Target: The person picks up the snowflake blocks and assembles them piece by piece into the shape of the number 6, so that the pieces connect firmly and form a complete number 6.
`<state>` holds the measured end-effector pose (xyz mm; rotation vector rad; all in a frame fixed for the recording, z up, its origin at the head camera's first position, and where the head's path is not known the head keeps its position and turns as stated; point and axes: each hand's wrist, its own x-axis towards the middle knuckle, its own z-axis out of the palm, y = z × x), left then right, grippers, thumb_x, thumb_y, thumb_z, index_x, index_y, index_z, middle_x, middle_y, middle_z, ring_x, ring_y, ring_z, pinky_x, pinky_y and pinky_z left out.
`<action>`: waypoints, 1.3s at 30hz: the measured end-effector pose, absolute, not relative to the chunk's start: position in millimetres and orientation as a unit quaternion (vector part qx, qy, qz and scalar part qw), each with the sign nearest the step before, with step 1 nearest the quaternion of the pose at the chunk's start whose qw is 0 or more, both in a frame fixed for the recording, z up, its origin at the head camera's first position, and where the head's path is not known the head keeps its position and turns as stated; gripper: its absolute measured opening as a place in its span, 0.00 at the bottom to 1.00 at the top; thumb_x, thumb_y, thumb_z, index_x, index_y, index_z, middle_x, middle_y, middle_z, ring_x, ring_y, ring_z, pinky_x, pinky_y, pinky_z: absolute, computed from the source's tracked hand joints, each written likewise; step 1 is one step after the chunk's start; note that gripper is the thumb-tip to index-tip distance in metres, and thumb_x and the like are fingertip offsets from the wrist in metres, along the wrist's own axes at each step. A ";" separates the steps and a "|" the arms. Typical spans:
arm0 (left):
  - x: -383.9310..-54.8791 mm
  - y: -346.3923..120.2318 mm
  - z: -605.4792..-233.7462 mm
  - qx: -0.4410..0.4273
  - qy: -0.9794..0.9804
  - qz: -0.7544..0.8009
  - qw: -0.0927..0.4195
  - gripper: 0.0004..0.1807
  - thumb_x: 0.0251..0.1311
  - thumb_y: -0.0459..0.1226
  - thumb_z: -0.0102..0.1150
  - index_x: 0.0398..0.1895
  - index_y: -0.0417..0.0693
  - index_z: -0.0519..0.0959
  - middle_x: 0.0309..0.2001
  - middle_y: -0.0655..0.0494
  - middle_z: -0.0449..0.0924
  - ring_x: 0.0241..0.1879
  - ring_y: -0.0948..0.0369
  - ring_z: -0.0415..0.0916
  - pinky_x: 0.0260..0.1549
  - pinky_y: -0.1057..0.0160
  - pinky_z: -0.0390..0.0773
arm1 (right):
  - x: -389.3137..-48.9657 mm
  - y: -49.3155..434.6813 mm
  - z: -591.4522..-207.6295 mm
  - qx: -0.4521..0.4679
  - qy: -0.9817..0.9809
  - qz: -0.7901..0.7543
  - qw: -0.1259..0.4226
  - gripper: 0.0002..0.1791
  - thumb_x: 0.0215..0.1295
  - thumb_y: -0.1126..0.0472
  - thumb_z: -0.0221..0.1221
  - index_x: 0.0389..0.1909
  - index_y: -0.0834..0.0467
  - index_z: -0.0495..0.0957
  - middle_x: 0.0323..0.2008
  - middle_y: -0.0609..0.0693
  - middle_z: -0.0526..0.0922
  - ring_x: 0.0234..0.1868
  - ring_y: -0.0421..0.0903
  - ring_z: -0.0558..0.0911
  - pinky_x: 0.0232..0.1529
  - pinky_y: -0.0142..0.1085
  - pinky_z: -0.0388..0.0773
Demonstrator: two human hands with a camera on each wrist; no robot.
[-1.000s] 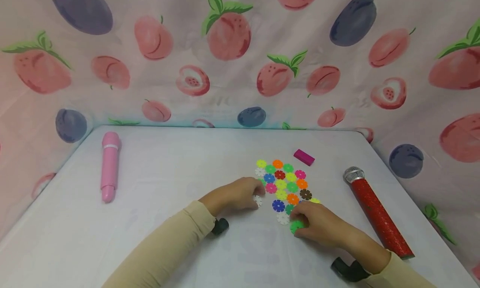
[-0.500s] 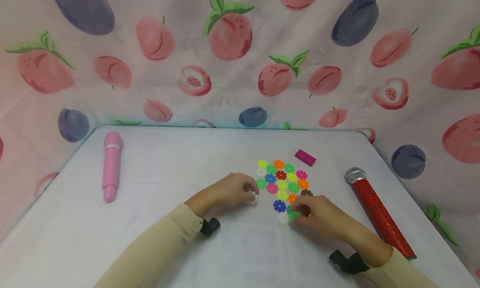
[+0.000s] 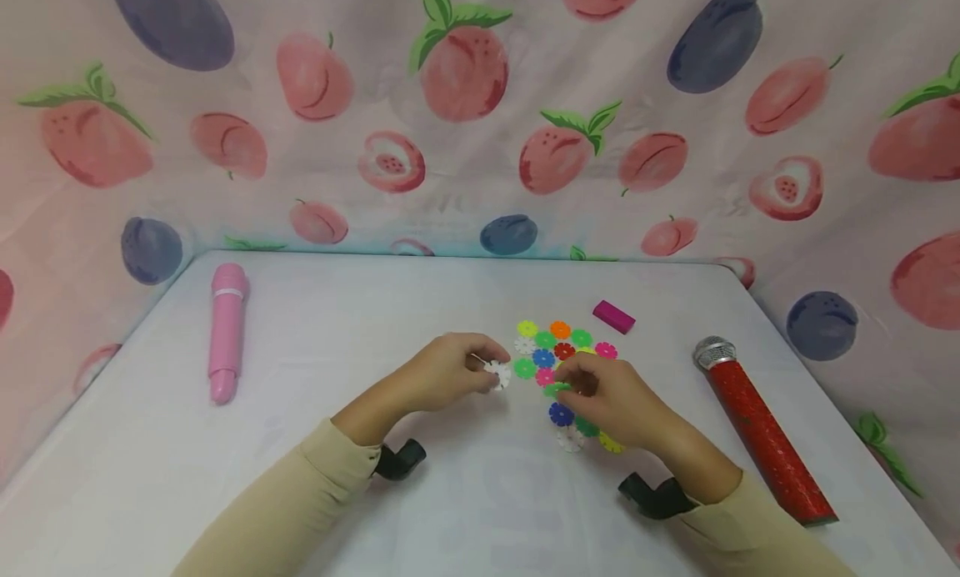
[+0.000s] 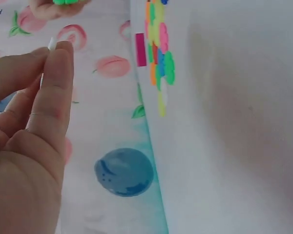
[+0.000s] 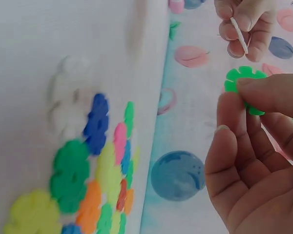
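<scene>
My left hand pinches a white notched flower-shaped disc between thumb and fingers, raised over the table; in the left wrist view the disc shows edge-on. Thumb and fingers of my right hand pinch a green snowflake disc, seen nearly face-on in the right wrist view. The two discs are apart, facing each other. Under and behind the right hand lie several loose discs in many colours, among them a blue disc, an orange disc and a yellow disc. The right hand hides some of them.
On the white table, a pink microphone-shaped toy lies at the left. A red glittery microphone lies at the right, near the right forearm. Behind the discs is a small magenta block. A fruit-print cloth hangs behind.
The left hand has lifted the white disc off the table and drawn it left. The right hand has picked up the green disc and carried it up and left towards the white one.
</scene>
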<state>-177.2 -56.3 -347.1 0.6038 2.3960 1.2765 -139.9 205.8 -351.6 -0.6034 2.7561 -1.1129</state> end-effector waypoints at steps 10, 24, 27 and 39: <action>-168.4 -63.3 -340.9 0.226 0.824 0.488 0.177 0.23 0.60 0.33 0.69 0.60 0.44 0.81 0.49 0.59 0.83 0.42 0.63 0.79 0.40 0.64 0.80 | -147.2 186.4 -349.3 -0.228 0.879 -0.419 0.007 0.07 0.65 0.67 0.65 0.43 0.62 0.82 0.35 0.45 0.82 0.36 0.45 0.79 0.39 0.32 0.80; -164.3 -65.3 -347.7 0.238 0.810 0.516 0.144 0.21 0.59 0.35 0.70 0.56 0.42 0.82 0.37 0.58 0.81 0.37 0.60 0.75 0.33 0.66 0.76 | -146.7 170.8 -354.7 -0.231 0.870 -0.436 -0.009 0.07 0.63 0.68 0.66 0.41 0.59 0.84 0.37 0.45 0.83 0.39 0.44 0.83 0.42 0.35 0.82; -164.9 -65.2 -349.5 0.248 0.806 0.520 0.137 0.21 0.59 0.35 0.70 0.56 0.40 0.82 0.38 0.58 0.82 0.37 0.60 0.76 0.34 0.66 0.76 | -146.3 169.1 -354.7 -0.236 0.868 -0.436 -0.014 0.06 0.63 0.68 0.66 0.41 0.60 0.83 0.38 0.46 0.83 0.38 0.43 0.83 0.42 0.34 0.82; -162.8 -65.3 -355.3 0.259 0.810 0.518 0.091 0.21 0.58 0.36 0.72 0.54 0.40 0.84 0.41 0.58 0.84 0.37 0.62 0.78 0.37 0.65 0.80 | -144.9 164.5 -358.1 -0.219 0.867 -0.442 -0.064 0.06 0.60 0.68 0.69 0.36 0.58 0.83 0.32 0.42 0.84 0.36 0.41 0.84 0.38 0.33 0.82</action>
